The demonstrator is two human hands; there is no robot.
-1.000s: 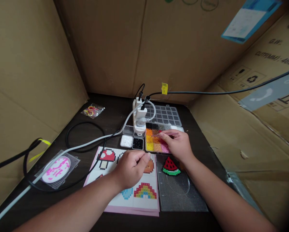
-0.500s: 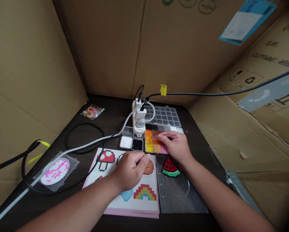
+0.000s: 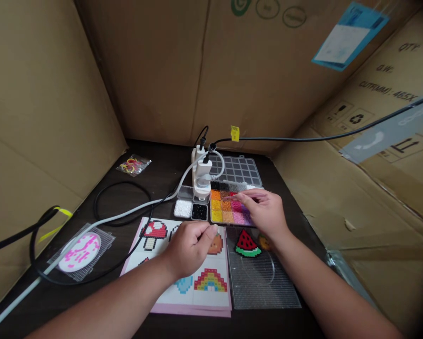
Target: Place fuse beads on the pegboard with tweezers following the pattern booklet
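Thin pinkish tweezers (image 3: 231,197) are pinched in my right hand (image 3: 268,212), their tips over the bead box (image 3: 216,220) near its orange and brown compartments. Whether the tips hold a bead is too small to see. My left hand (image 3: 192,247) rests as a fist on the pattern sheet (image 3: 169,301), its thumb against the curled fingers; anything inside is hidden. Around it show a printed mushroom (image 3: 154,233) and rainbow (image 3: 210,281). On the clear pegboard (image 3: 264,294) lies a bead watermelon slice (image 3: 247,244); a round orange-yellow bead piece (image 3: 264,242) is partly behind my right wrist.
Small tubs of white beads (image 3: 183,208) and black beads (image 3: 199,212) stand by a power strip (image 3: 201,192). Cables (image 3: 126,211) cross the left side, over a pink-and-white oval piece (image 3: 80,252). A small plastic bag (image 3: 134,165) lies behind. Cardboard walls (image 3: 155,70) enclose the table.
My right hand has shifted slightly right with the tweezers, uncovering part of the round orange-yellow piece. The left hand stays in place. The view has turned a little.
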